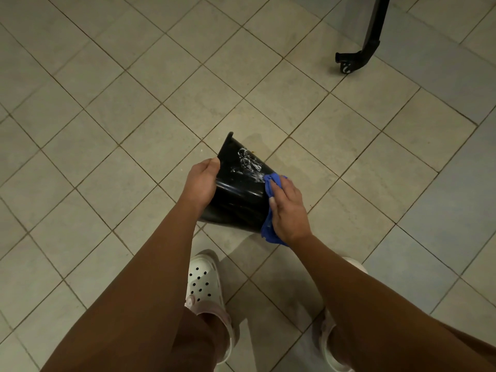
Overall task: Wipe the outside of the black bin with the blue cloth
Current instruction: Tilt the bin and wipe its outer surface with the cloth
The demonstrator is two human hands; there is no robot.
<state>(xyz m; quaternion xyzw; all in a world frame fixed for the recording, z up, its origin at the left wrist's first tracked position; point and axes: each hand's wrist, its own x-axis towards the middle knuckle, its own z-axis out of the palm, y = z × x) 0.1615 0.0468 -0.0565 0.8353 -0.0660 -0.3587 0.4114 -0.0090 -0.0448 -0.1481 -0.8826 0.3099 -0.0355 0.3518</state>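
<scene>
A glossy black bin (237, 189) is held tilted above the tiled floor, its rim pointing away from me and its base towards me. White soapy foam streaks its upper side. My left hand (201, 182) grips the bin's left side. Against the bin's right side, my right hand (288, 210) presses a crumpled blue cloth (269, 232); the cloth shows above and below the fingers.
Beige floor tiles (134, 116) spread all around. A black metal furniture leg with a foot (359, 55) stands at the upper right. My two feet in white perforated clogs (205, 288) are directly below the bin.
</scene>
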